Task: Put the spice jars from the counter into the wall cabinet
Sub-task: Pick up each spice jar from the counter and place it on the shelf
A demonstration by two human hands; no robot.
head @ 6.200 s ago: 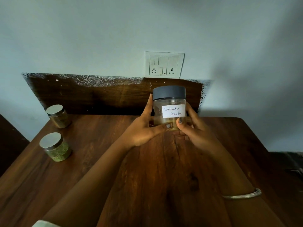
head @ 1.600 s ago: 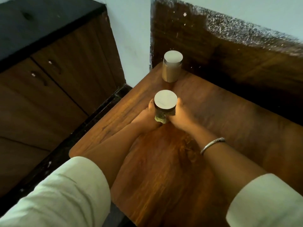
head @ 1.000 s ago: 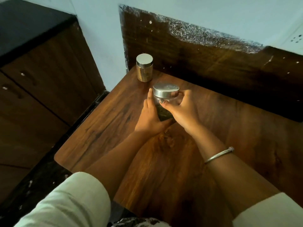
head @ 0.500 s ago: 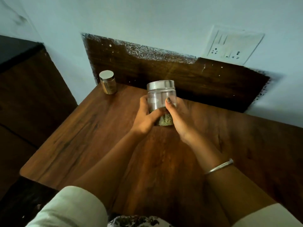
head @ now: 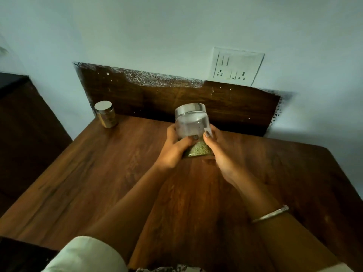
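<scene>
A clear jar [head: 193,126] with a round, flat, shiny metal lid is held in both hands over the middle of the table [head: 98,173], towards its far edge. The jar's wall is smooth and see-through. A layer of coarse, dry, greenish flakes fills its lower part, and the upper part looks hazy. The jar leans a little, with the lid tipped to the left. Its base is close above the wood, and whether it touches cannot be told.

The left hand [head: 172,152] curls round the jar's left side and the right hand [head: 225,154] round its right. Both thumbs [head: 193,137] press on the front wall, their dark nails almost meeting. Each grip is closed on the clear jar. A thin metal bangle [head: 271,213] circles the right wrist, and a pale cloth sleeve [head: 84,256] covers the left arm near the table's near edge.

A small jar [head: 107,114], cylindrical with a flat silvery lid and brownish sides, stands upright at the table's far left corner, well apart from the hands. The table is dark, glossy wood with streaked grain. A matching wooden panel [head: 225,107] rises behind its far edge, its top speckled with white paint. Above that, a white switch plate [head: 236,65] is set in the pale wall.
</scene>
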